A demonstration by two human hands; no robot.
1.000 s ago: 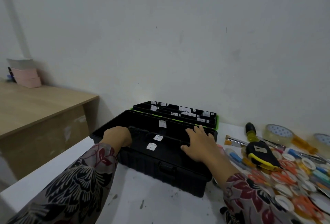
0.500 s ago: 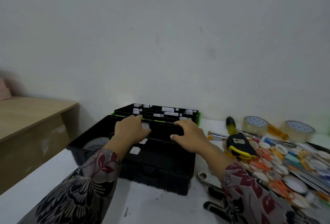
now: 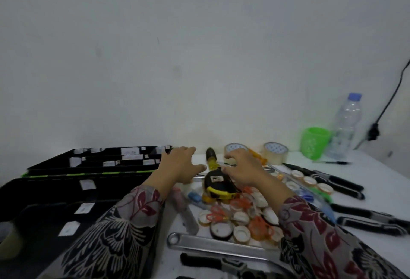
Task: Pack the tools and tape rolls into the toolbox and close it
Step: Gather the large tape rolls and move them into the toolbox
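At frame centre the left hand (image 3: pixel 180 166) and right hand (image 3: pixel 242 171) hovered spread-fingered, empty, flanking the tape measure (image 3: pixel 218 187); the open toolbox (image 3: pixel 48 191) sat lower left; a careless grab might scatter the tape rolls (image 3: pixel 240 217).

We see a green cup (image 3: pixel 314 143) on the white worktop (image 3: pixel 381 171); a clear water bottle (image 3: pixel 346 127) stands just right of it, a black cable (image 3: pixel 374 131) beyond.

Toolbox (image 3: pixel 55 190) at left on the table (image 3: pixel 366 167); tape measure (image 3: pixel 218 186) just right of it; screwdriver (image 3: pixel 210 156) and two large tape rolls (image 3: pixel 275 153) behind, near the wall; small tape rolls (image 3: pixel 240 217) heaped before the tape measure; wrench (image 3: pixel 213 244) nearest the viewer; cup (image 3: pixel 315 143) and bottle (image 3: pixel 346 127) far right.
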